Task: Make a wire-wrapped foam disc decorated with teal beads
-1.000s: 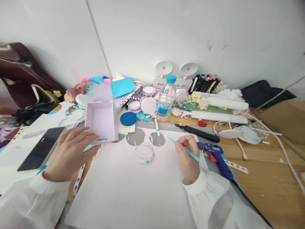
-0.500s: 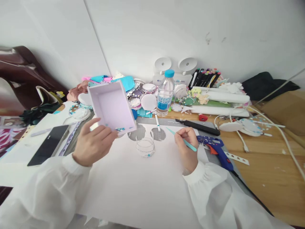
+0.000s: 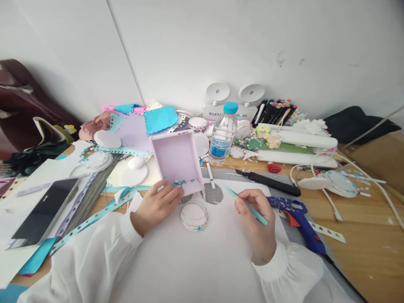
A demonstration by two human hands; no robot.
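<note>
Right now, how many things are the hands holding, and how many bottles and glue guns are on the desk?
Lilac box, in left hand: 1
Teal pen, in right hand: 1
Water bottle: 1
Blue glue gun: 1
Total: 4

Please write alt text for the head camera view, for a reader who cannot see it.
A person's left hand tilts a small lilac box over white paper, while the right hand holds a teal tool. A water bottle stands behind.

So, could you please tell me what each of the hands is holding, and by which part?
The left hand grips the lilac box by its near bottom edge; the right hand holds a teal pen mid-shaft.
</note>
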